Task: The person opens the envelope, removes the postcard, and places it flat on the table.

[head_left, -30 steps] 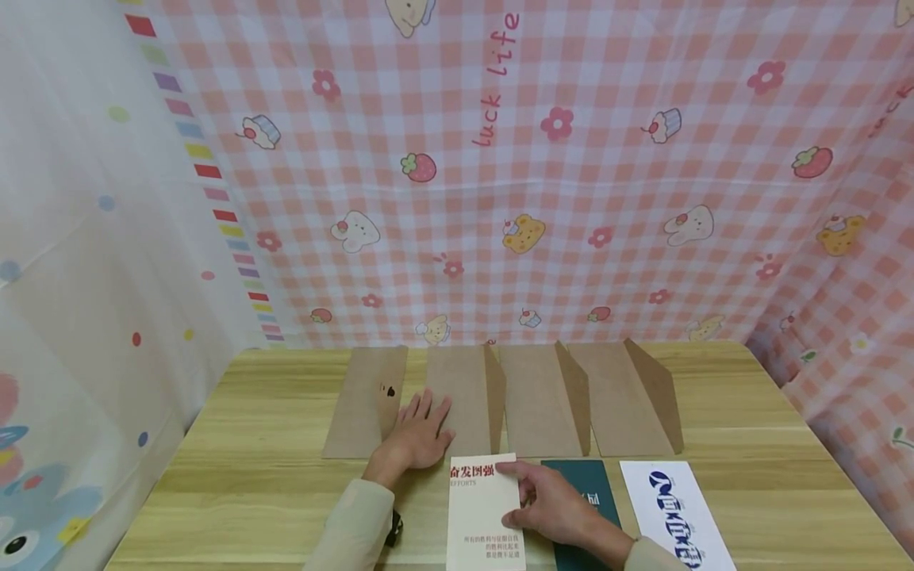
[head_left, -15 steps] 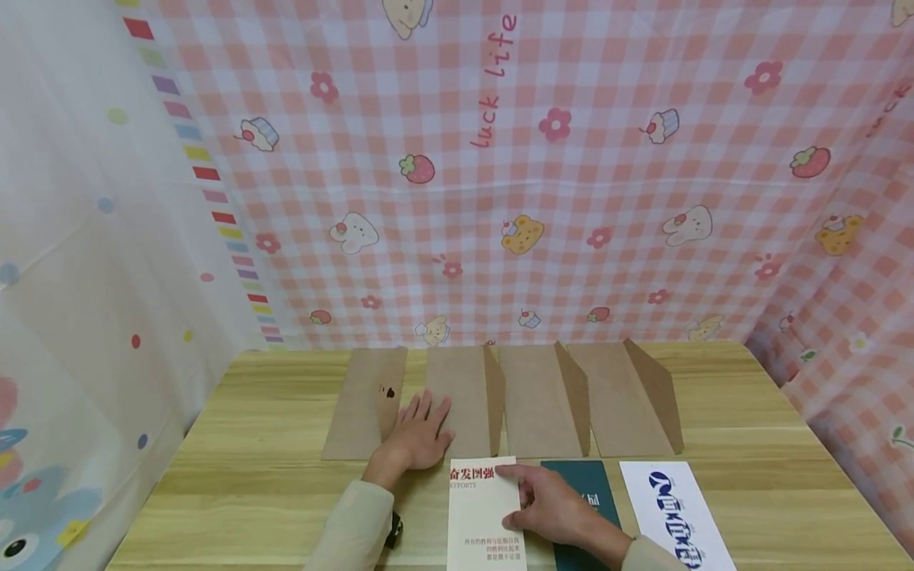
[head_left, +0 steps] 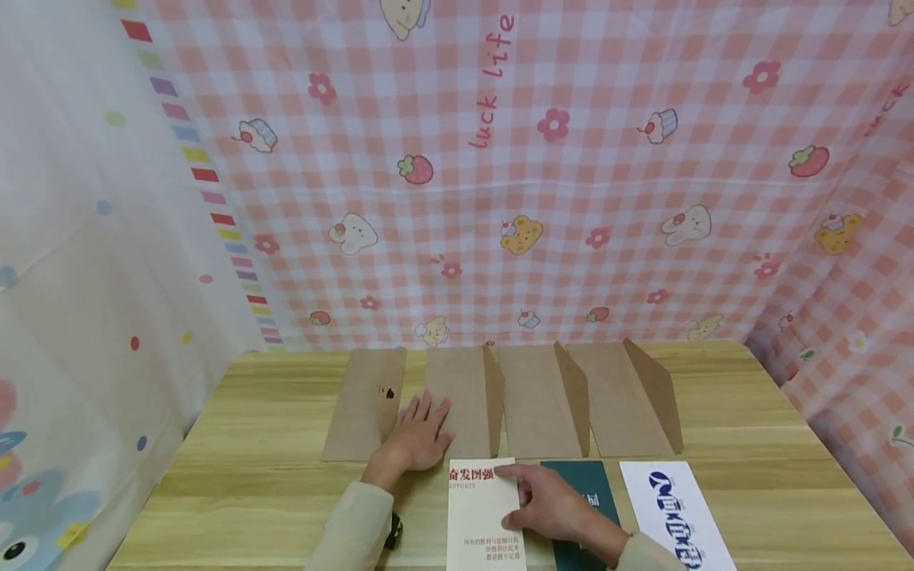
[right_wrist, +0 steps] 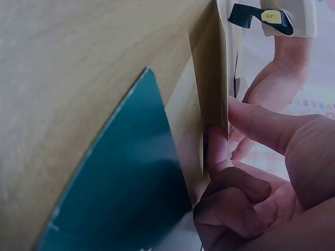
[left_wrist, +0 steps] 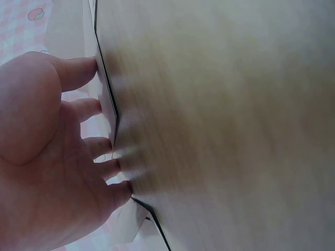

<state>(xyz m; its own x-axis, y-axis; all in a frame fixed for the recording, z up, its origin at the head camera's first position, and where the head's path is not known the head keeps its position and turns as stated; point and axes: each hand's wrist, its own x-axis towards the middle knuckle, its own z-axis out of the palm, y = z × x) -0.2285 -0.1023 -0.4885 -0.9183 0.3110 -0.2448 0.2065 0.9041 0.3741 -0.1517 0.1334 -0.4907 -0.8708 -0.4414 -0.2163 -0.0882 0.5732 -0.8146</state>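
Note:
My left hand (head_left: 414, 438) lies with spread fingers at the gap between two kraft envelopes, its fingertips down on the left edge of the second envelope (head_left: 460, 396). In the left wrist view the fingers (left_wrist: 108, 167) reach the surface along the paper edge. My right hand (head_left: 550, 503) holds a cream card (head_left: 481, 515) with red Chinese characters by its right edge. In the right wrist view the thumb (right_wrist: 261, 121) and a finger (right_wrist: 218, 145) lie on either side of the card's edge. Beneath that hand lies a dark green card (head_left: 596, 480), partly covered.
The leftmost envelope (head_left: 353, 404) bears a small black mark. Two more envelopes, a third (head_left: 535, 396) and a fourth (head_left: 614, 396), lie to the right with flaps out. A white card (head_left: 674, 511) with blue lettering lies front right. A checked curtain (head_left: 535, 182) hangs behind the wooden table (head_left: 236, 468).
Both hands and the cards keep their places. Only a very slight shift of the head view shows.

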